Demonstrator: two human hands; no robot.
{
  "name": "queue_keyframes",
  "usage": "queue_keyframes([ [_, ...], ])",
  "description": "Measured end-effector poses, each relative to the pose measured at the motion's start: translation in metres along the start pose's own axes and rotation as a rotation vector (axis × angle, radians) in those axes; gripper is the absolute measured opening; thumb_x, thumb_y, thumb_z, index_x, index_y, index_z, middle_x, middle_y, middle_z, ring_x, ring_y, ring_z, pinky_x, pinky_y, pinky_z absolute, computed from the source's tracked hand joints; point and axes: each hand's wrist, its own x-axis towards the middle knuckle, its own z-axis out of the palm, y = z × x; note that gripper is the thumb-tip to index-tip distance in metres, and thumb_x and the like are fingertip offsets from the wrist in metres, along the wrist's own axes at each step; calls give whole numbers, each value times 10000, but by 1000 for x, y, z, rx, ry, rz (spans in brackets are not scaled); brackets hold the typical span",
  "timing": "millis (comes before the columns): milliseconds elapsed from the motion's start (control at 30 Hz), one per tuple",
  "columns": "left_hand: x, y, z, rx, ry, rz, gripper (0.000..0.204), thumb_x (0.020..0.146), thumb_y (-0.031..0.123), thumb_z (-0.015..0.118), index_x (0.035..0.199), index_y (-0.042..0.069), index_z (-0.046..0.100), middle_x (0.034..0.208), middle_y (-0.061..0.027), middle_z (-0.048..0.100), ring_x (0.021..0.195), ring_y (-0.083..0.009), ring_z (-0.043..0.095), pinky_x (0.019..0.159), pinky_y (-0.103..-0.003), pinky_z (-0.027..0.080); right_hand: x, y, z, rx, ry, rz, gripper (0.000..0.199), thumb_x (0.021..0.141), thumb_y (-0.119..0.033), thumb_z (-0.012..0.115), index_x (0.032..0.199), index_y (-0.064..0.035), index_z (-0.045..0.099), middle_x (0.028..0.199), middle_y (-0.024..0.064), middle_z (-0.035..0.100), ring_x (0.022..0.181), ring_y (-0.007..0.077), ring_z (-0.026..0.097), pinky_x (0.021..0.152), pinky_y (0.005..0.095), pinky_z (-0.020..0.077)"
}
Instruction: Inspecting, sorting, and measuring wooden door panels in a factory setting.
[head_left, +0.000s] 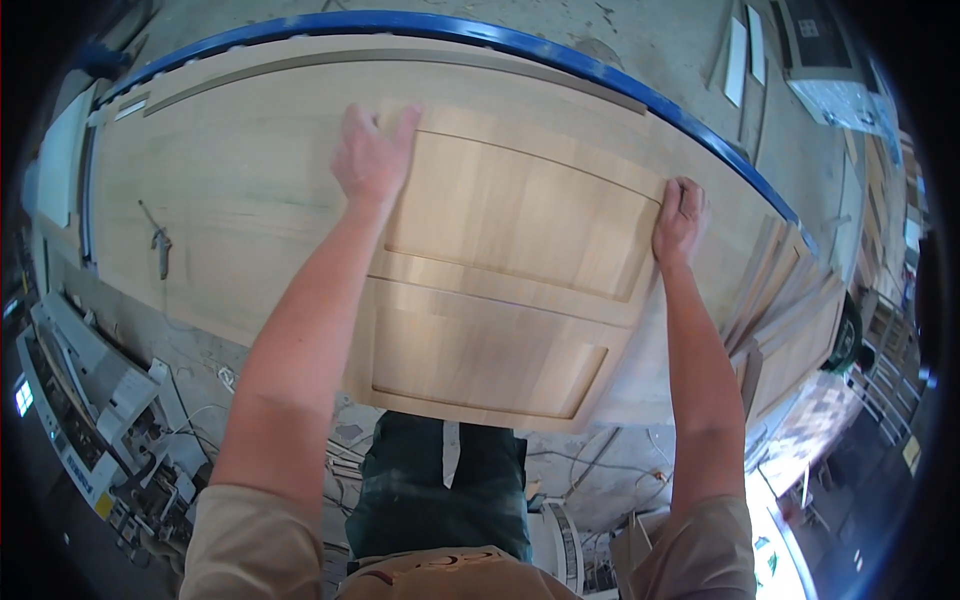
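Observation:
A pale wooden cabinet door panel [530, 215] with a recessed centre lies in front of me on the workbench. Gripping its left edge near the far corner is my left hand [372, 160], thumb along the wood, slightly blurred. My right hand [682, 222] is closed around the right edge, fingers curled near the far right corner. Nearer to me lies a second framed section [490, 352] of like wood, its front edge close to my body. A dark line divides the two; whether they overlap or just meet, I cannot tell.
The wooden workbench top [240, 150] has a blue rail [400, 22] along its far side and a long thin strip [380, 57] before it. An air blow gun [160, 245] lies at left. Several framed panels [790, 330] lean together at right. Machinery [110, 400] stands lower left.

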Motion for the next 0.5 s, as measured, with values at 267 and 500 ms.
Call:
queue_keyframes([
  [267,2,-5,2,90,-25,-34,748,864,740,632,1131,42,605,1125,-197,675,1062,-398,661,889,-516,509,-3,3,4,-57,47,10,220,993,-277,642,1089,-80,660,1071,147,647,1082,357,579,951,461,452],
  [500,4,-5,7,102,20,-9,726,861,736,642,1099,52,602,1132,-177,674,1082,-384,659,894,-515,512,-10,-1,-3,-50,49,325,430,946,-445,698,1116,-56,629,1029,132,642,1044,337,604,930,467,461],
])
